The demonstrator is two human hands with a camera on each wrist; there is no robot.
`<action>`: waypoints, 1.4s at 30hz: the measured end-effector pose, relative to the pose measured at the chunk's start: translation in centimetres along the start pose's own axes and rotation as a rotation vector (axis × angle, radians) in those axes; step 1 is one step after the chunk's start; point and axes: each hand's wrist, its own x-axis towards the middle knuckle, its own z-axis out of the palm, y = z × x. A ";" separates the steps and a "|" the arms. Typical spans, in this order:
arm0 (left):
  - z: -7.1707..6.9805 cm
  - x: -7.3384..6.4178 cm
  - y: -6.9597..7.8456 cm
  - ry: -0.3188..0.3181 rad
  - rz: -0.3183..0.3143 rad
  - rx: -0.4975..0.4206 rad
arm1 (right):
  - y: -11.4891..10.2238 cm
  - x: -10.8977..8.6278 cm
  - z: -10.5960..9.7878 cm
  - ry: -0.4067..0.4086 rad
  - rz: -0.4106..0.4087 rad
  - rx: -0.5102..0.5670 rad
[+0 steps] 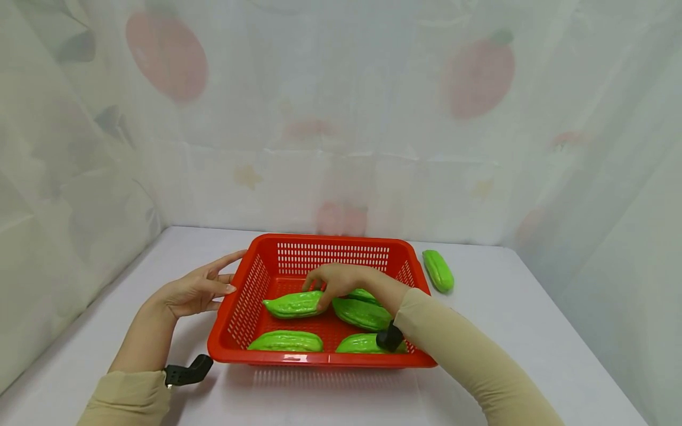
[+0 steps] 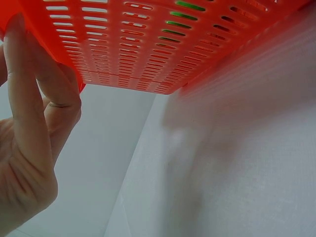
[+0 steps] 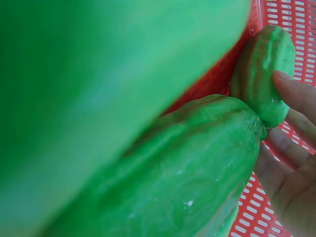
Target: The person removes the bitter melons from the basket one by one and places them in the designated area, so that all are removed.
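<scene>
Head view: right hand grips a ridged green gourd inside a red basket

Both hands are at the red basket (image 1: 319,357), which stands on the white surface (image 1: 533,343). Inside it, left of the middle, lies the held gourd (image 1: 290,305), its pointed end toward the left. The right hand (image 1: 341,279) reaches in from above and grips this gourd near its right end, thumb on the near side and fingers on the far side. Whether the gourd touches the basket's floor cannot be told.

At the left wall, the left hand (image 1: 194,290) touches the basket from outside, fingers extended and spread up to the rim, without curling round it as far as the left wrist view shows.

Four more green gourds lie in the basket: a middle gourd (image 1: 359,315) beneath the right wrist, a partly hidden gourd (image 1: 364,294) just behind it, a front-left gourd (image 1: 286,341) and a front-right gourd (image 1: 358,343) along the near wall. Outside, beyond the right wall, an outer gourd (image 1: 438,271) rests on the surface.

Beige sleeves (image 1: 469,349) cover both forearms, and a pale curtain (image 1: 373,89) with faded red fruit shapes hangs behind.
</scene>
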 end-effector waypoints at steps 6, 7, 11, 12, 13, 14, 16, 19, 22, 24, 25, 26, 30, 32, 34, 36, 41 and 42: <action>0.1 0.0 0.0 0.009 0.000 0.009 | 0.0 -0.2 -0.3 0.013 0.000 0.002; 0.2 0.0 0.0 0.009 0.000 0.010 | -0.1 -0.2 -0.4 0.019 -0.001 0.004; 0.2 0.1 0.0 0.009 0.004 0.011 | -0.1 -0.5 -0.8 0.046 -0.010 0.024; 0.1 0.1 0.0 0.008 0.005 0.010 | -0.1 -0.6 -0.9 0.053 -0.012 0.027; 0.1 0.1 0.0 0.008 0.005 0.009 | -0.1 -0.7 -1.1 0.062 -0.012 0.030; 0.1 0.1 0.0 0.007 0.006 0.009 | -0.2 -0.7 -1.2 0.071 -0.014 0.029; 0.1 0.1 0.0 0.008 0.005 0.009 | -0.2 -0.9 -1.4 0.092 -0.014 0.023; 0.1 0.0 0.0 0.012 0.003 0.009 | -0.4 -1.0 -1.7 0.122 -0.015 0.042; 0.2 -0.1 0.1 0.014 0.003 0.008 | -0.6 -1.3 -2.0 0.142 -0.017 0.070; 0.2 -0.3 0.1 0.015 0.004 0.007 | -0.8 -1.4 -2.2 0.153 -0.022 0.076; 0.2 -0.3 0.1 0.014 0.005 0.006 | -0.9 -1.6 -2.4 0.158 -0.025 0.080; 0.2 -0.4 0.1 0.014 0.004 0.004 | -0.9 -1.6 -2.5 0.163 -0.028 0.079; 0.1 -0.5 0.1 0.017 0.001 0.000 | -0.9 -2.1 -3.1 0.190 -0.034 0.126; 0.1 -0.5 0.1 0.013 0.002 0.000 | -0.9 -2.5 -3.4 0.204 -0.031 0.162; 0.1 -0.5 0.1 0.007 0.004 0.002 | -0.7 -2.7 -3.7 0.214 -0.034 0.193; 0.1 -0.5 0.1 -0.002 0.006 0.002 | -0.6 -3.2 -4.1 0.223 -0.030 0.219; 0.1 -0.5 0.1 -0.011 0.009 0.002 | -0.1 -4.1 -5.0 0.256 -0.033 0.252; 0.1 -0.5 0.1 -0.010 0.009 0.003 | 0.0 -4.3 -5.1 0.266 -0.034 0.257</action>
